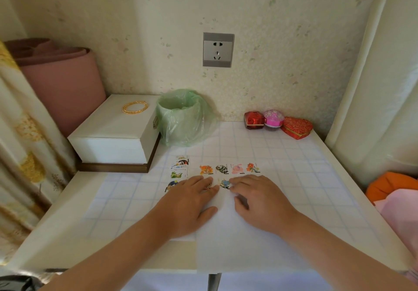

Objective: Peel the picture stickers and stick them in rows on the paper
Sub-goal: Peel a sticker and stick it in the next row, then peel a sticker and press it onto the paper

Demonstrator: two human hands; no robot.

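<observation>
Lower centre: plain white paper sheet (237, 241), its near edge overhanging the grid-patterned tabletop (316, 177). The left hand (192, 202) lies partly on it, fingers straight and close together. The right hand (262, 200) rests beside it, fingertips meeting a small blue-and-yellow picture sticker (224, 184) just beneath a row of four stuck stickers (222, 169). Risks: the overhanging sheet may slide and skew the new row; uneven pressure may crease the sticker. Whether the right fingers press or pinch it cannot be told. Its design is half covered, and the loose sticker pile (179, 169) at centre left is blurred.
</observation>
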